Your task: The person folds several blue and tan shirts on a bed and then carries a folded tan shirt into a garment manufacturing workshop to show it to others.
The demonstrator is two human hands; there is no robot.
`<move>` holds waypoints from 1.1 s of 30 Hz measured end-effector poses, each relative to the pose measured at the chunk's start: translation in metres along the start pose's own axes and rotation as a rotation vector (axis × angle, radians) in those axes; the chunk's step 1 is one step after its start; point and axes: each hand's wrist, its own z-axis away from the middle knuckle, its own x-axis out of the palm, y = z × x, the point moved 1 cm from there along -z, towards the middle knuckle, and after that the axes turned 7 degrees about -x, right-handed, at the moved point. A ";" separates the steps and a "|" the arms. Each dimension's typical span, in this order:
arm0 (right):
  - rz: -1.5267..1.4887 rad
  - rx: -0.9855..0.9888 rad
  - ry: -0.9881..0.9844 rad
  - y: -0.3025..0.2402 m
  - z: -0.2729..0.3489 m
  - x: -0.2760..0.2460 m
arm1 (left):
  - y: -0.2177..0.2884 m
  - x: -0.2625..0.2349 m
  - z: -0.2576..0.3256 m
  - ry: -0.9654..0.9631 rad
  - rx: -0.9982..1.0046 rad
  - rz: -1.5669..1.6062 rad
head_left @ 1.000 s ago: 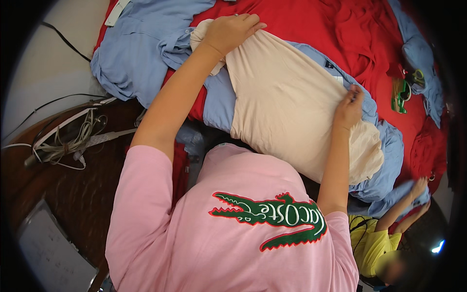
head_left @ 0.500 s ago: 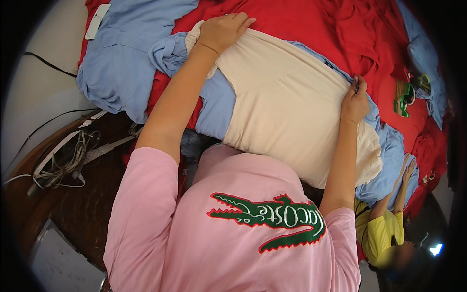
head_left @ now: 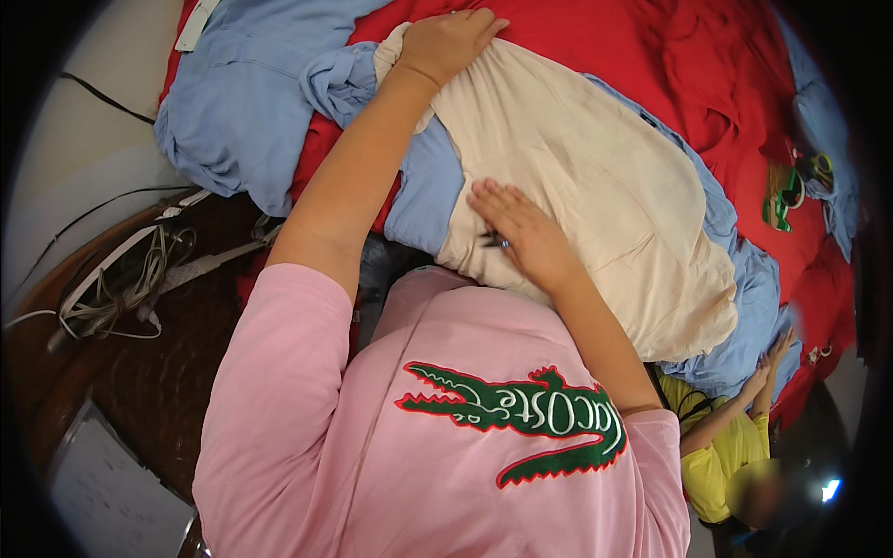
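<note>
A cream-coloured cloth garment (head_left: 595, 205) lies spread in front of me over a light blue one (head_left: 423, 200). At its upper left corner, my left hand (head_left: 451, 45) is closed over the edge, fingers bent and pointing right. My right hand (head_left: 527, 231) rests on the lower left part of the cream cloth, fingers stretched and palm down. Tucked under that palm is a small dark pointed tool (head_left: 493, 240), too blurred to name exactly. The cream cloth's far right end is bunched and rounded.
Red fabric (head_left: 716, 84) covers the surface beyond, with more blue garments (head_left: 237, 102) at the left. Green-handled tools (head_left: 781, 200) lie at the right. Tangled cables (head_left: 121, 288) sit on dark wood at the left. A co-worker in a yellow top (head_left: 730, 446) is at the lower right.
My right hand has let go of the cream garment's far right edge and moved left and nearer, onto its lower left part. My left hand stays at the upper left corner.
</note>
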 end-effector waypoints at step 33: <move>0.274 0.362 0.410 0.028 0.114 -0.029 | 0.107 -0.114 0.087 -0.759 0.099 0.132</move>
